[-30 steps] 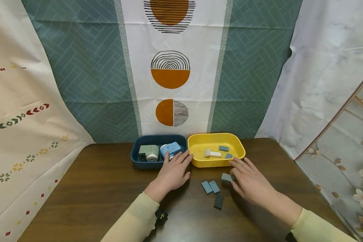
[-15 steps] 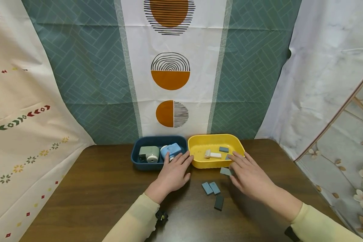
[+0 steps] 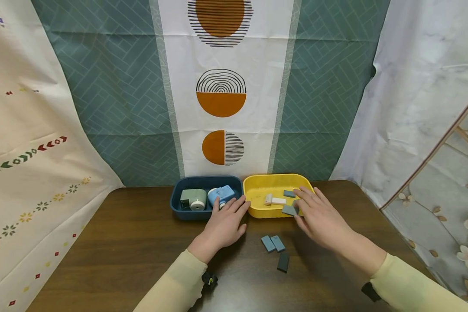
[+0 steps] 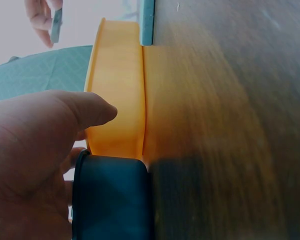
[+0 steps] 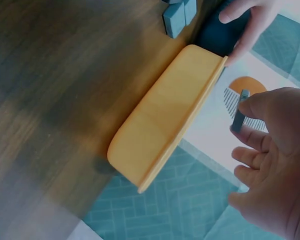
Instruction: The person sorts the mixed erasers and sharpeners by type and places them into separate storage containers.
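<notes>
Currently pinched in right hand (image 3: 320, 216): one grey-green block (image 3: 288, 210), raised over near rim of yellow tray (image 3: 266, 212), not touching; long axis roughly along that rim. Farther from block: left hand (image 3: 223, 224), fingers loosely extended over navy tray (image 3: 190, 215).

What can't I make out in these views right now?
Head: one end of the held gray block, behind the right hand.
Left wrist: contents of the yellow bin, behind its wall.
Right wrist: part of the left hand, past the top edge.
</notes>
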`<state>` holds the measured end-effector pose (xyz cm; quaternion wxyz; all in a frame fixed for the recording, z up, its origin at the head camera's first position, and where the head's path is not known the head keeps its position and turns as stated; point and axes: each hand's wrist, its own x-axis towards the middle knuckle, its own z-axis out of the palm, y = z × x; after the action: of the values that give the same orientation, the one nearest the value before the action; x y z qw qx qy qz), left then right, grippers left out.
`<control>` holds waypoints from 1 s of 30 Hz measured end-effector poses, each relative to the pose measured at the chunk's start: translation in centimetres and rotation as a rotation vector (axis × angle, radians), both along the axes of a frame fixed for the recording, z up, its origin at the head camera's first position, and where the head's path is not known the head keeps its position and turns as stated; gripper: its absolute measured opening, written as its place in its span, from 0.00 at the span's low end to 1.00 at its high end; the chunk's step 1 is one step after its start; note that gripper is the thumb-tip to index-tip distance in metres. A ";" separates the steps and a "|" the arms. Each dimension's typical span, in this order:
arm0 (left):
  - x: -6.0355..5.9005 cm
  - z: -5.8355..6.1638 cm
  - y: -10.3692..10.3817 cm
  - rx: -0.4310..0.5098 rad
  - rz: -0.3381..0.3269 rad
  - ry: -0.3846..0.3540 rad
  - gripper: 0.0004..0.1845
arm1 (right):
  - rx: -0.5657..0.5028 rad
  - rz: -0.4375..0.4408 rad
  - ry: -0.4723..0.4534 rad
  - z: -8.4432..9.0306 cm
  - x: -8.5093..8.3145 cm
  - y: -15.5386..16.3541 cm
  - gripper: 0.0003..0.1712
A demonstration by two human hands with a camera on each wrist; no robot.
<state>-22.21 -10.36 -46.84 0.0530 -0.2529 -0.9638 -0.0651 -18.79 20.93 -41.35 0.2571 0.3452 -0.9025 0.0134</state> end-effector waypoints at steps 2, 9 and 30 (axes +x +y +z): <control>0.0 0.0 0.0 0.003 0.000 -0.003 0.39 | -0.005 -0.008 -0.006 0.2 -0.2 -0.1 0.14; -0.1 -0.4 -0.1 0.007 -0.004 -0.002 0.39 | -0.008 -0.038 -0.033 0.6 -1.0 -0.2 0.14; 0.0 -0.1 0.0 0.001 0.000 -0.001 0.39 | -0.039 -0.039 -0.044 1.3 -3.3 -1.5 0.12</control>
<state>-22.25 -10.33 -46.90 0.0527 -0.2527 -0.9639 -0.0657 -22.12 19.39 -40.07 0.2442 0.3219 -0.9141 0.0335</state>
